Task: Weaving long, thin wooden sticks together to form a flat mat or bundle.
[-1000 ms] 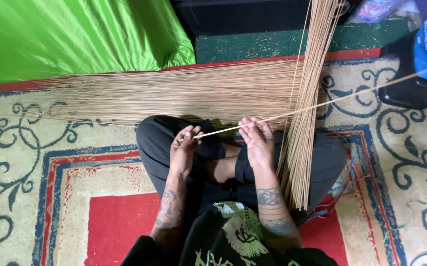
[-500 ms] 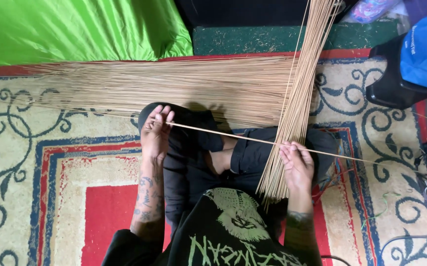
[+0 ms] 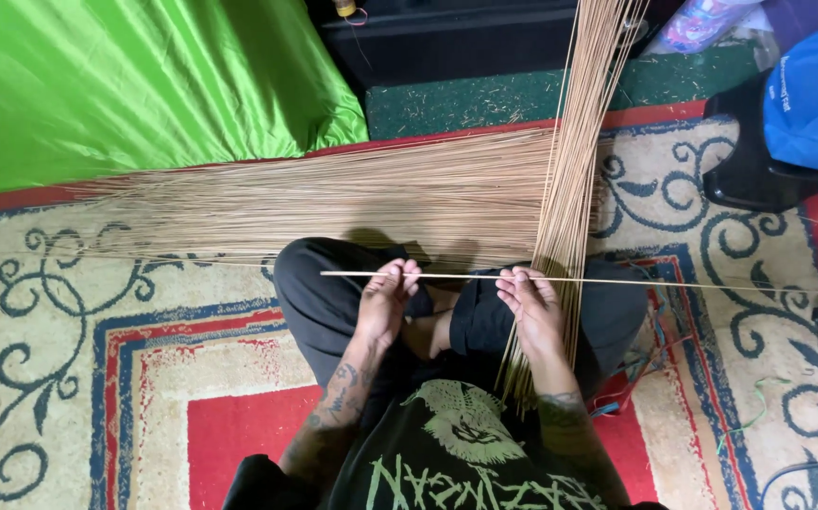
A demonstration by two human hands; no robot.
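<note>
Straw-coloured and thin, a single stick (image 3: 456, 278) lies level across the lap of a person seated cross-legged on a patterned rug (image 3: 69, 378), pinched between both hands. Left hand (image 3: 385, 302) holds the stick near its blunt end, fingertips closed on it from above; right hand (image 3: 531, 307) grips it further along, thumb and fingers clenched around it, and from there the stick runs on past the right knee toward the rug's far edge

Just beyond the stick, away from the body, a broad flat heap of the same sticks (image 3: 333, 198) lies spread sideways over the rug, its tips fanning out to the person's left. Crossing the stick beside the right hand, a second bundle of sticks (image 3: 569, 189) stands steeply, its lower ends resting on the right leg behind that hand and its upper part leaving the frame at the top

Above the heap, bright green cloth (image 3: 126, 85) covers the floor. To the stick's right end, a black object with a blue cap (image 3: 810, 94) on it sits at the rug's corner. Black trousers (image 3: 319, 288) and a black printed shirt (image 3: 456, 453) fill the lower middle, below the stick
</note>
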